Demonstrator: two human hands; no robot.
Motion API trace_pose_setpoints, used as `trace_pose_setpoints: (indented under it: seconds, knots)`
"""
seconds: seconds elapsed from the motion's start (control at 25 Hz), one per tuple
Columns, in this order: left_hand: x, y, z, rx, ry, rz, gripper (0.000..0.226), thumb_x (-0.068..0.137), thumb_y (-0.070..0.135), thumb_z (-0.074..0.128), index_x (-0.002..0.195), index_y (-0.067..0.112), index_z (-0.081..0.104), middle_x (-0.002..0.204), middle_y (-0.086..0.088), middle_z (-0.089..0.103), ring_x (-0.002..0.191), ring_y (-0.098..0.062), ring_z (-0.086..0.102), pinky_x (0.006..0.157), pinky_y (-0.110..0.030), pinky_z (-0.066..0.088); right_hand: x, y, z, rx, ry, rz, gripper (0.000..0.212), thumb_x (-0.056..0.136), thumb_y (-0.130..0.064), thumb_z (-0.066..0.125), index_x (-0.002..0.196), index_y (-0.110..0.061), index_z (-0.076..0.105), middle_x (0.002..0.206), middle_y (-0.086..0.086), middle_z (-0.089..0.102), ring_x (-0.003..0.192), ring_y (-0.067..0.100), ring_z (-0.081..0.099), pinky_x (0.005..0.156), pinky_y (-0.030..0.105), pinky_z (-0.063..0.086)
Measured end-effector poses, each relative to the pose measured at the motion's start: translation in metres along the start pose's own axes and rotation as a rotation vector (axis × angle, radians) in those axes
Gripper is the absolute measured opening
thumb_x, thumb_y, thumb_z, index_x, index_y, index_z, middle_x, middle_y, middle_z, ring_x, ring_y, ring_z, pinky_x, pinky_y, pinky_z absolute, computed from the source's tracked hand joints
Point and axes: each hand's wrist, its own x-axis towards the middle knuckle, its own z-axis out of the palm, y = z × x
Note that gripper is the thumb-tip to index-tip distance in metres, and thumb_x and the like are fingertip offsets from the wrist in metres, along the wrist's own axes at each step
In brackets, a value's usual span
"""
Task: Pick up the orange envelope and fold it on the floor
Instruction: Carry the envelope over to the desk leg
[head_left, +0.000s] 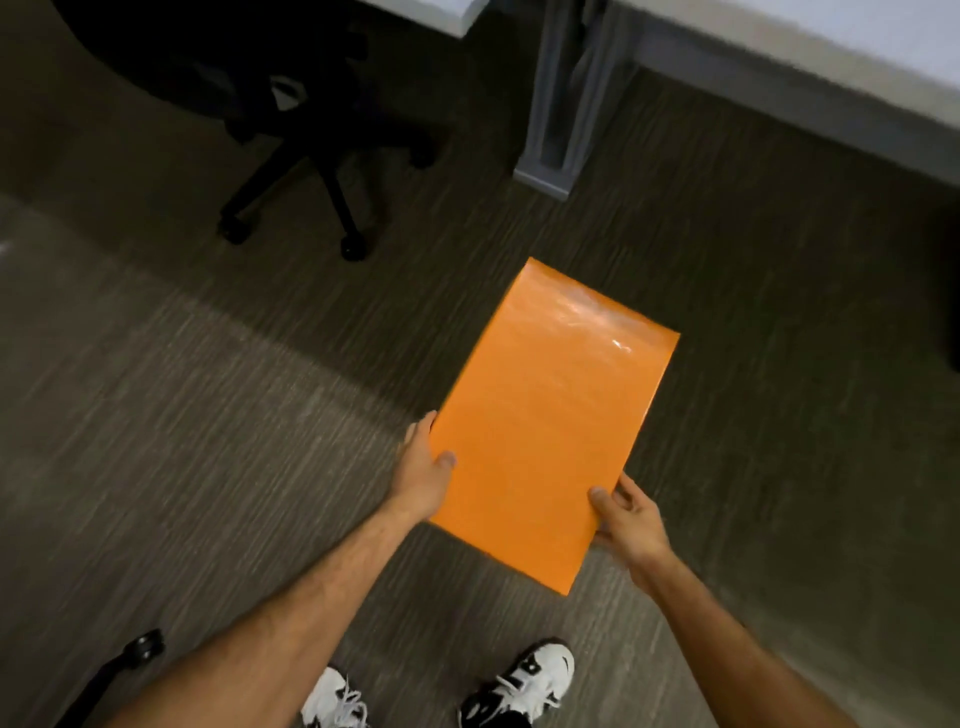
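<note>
Head view looks down on two bare hands gripping the orange envelope by its near end. On the left long edge, the left hand clasps it with the thumb pressed flat on the top face and the fingers wrapped out of sight beneath. Near the lower corner of the right long edge, the right hand pinches it, thumb on top and fingers curled under and partly showing past the edge. Both forearms reach in from the bottom of the frame, bare to the elbow. Held up off the floor, the envelope sits between the hands, unfolded and flat, its long axis running away from the person and slanting toward the upper right; its far end carries a glossy sheen with a faint crease across it. Below the hands, two white and black sneakers stand on grey, streaked carpet. A black caster on a dark leg pokes in at the lower left. Farther out, upper left, stands a black office chair with its wheeled star base, well apart from the envelope. To its right, a grey desk leg meets the floor, and a pale desk top runs along the upper right edge. A band of shadow lies across the carpet under the chair and desk.
</note>
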Motion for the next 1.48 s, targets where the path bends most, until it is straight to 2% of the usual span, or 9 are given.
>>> trace_pose_setpoints:
  seconds: [0.2, 0.44, 0.6, 0.76, 0.84, 0.92, 1.12, 1.36, 1.48]
  knots:
    - [0.016, 0.092, 0.01, 0.026, -0.007, 0.063, 0.067, 0.1, 0.02, 0.055, 0.157, 0.024, 0.021, 0.16, -0.001, 0.027, 0.143, -0.03, 0.032, 0.112, -0.052, 0.037, 0.005, -0.086, -0.047, -0.012, 0.061, -0.042, 0.063, 0.092, -0.022, 0.07, 0.149, -0.018, 0.043, 0.102, -0.018, 0.074, 0.082, 0.004, 0.075, 0.055, 0.024, 0.059]
    - [0.107, 0.145, 0.036, 0.1, -0.028, 0.106, 0.067, 0.099, 0.023, 0.056, 0.157, 0.022, 0.022, 0.164, -0.001, 0.022, 0.148, -0.029, 0.025, 0.116, -0.045, 0.032, 0.075, -0.136, -0.063, -0.003, 0.16, -0.009, 0.052, 0.093, -0.015, 0.067, 0.142, -0.013, 0.049, 0.109, 0.0, 0.072, 0.083, 0.013, 0.069, 0.064, 0.033, 0.059]
    - [0.196, 0.149, 0.074, 0.065, 0.013, 0.076, 0.066, 0.094, 0.021, 0.063, 0.153, 0.017, 0.034, 0.153, -0.009, 0.042, 0.141, -0.03, 0.04, 0.112, -0.036, 0.035, 0.169, -0.143, -0.07, -0.007, 0.23, -0.006, 0.031, 0.094, -0.016, 0.065, 0.123, -0.026, 0.057, 0.101, 0.0, 0.07, 0.077, 0.01, 0.067, 0.053, 0.025, 0.057]
    - [0.276, 0.152, 0.121, 0.109, 0.018, 0.127, 0.058, 0.096, 0.022, 0.059, 0.15, 0.014, 0.037, 0.15, -0.013, 0.045, 0.136, -0.03, 0.045, 0.111, -0.036, 0.036, 0.266, -0.146, -0.083, -0.021, 0.216, -0.038, 0.038, 0.098, -0.011, 0.057, 0.135, -0.022, 0.051, 0.101, 0.003, 0.064, 0.083, 0.02, 0.061, 0.06, 0.031, 0.048]
    - [0.314, 0.157, 0.144, 0.088, 0.0, 0.166, 0.049, 0.097, 0.024, 0.057, 0.144, 0.018, 0.043, 0.144, -0.01, 0.05, 0.126, -0.025, 0.053, 0.097, -0.034, 0.045, 0.315, -0.15, -0.096, -0.005, 0.254, -0.023, 0.041, 0.099, -0.009, 0.056, 0.139, -0.017, 0.051, 0.11, 0.007, 0.06, 0.087, 0.024, 0.058, 0.059, 0.031, 0.047]
    - [0.354, 0.163, 0.165, 0.058, -0.001, 0.179, 0.044, 0.096, 0.027, 0.058, 0.138, 0.022, 0.047, 0.138, -0.007, 0.053, 0.115, -0.019, 0.056, 0.084, -0.028, 0.048, 0.363, -0.147, -0.107, -0.008, 0.264, -0.038, 0.04, 0.1, -0.01, 0.056, 0.139, -0.017, 0.052, 0.109, 0.009, 0.058, 0.082, 0.024, 0.06, 0.056, 0.033, 0.052]
    - [0.45, 0.167, 0.218, 0.123, 0.059, 0.275, 0.046, 0.094, 0.03, 0.061, 0.138, 0.02, 0.05, 0.135, -0.009, 0.057, 0.122, -0.029, 0.057, 0.103, -0.046, 0.046, 0.473, -0.128, -0.124, 0.016, 0.325, -0.098, 0.038, 0.101, -0.008, 0.053, 0.138, -0.014, 0.053, 0.07, 0.008, 0.05, 0.042, 0.007, 0.051, 0.058, 0.026, 0.04]
    - [0.53, 0.141, 0.26, 0.094, 0.073, 0.281, 0.046, 0.093, 0.033, 0.061, 0.137, 0.026, 0.051, 0.138, -0.008, 0.054, 0.124, -0.033, 0.055, 0.104, -0.05, 0.045, 0.55, -0.108, -0.124, -0.057, 0.338, -0.225, 0.039, 0.102, -0.004, 0.047, 0.14, -0.01, 0.05, 0.071, 0.007, 0.051, 0.06, 0.019, 0.047, 0.056, 0.028, 0.04]
    - [0.553, 0.126, 0.273, 0.165, 0.084, 0.272, 0.056, 0.095, 0.035, 0.058, 0.146, 0.02, 0.043, 0.145, -0.013, 0.048, 0.131, -0.037, 0.049, 0.109, -0.049, 0.04, 0.563, -0.097, -0.116, -0.125, 0.295, -0.269, 0.045, 0.103, -0.002, 0.04, 0.147, -0.01, 0.042, 0.093, 0.027, 0.06, 0.073, 0.031, 0.059, 0.059, 0.037, 0.049]
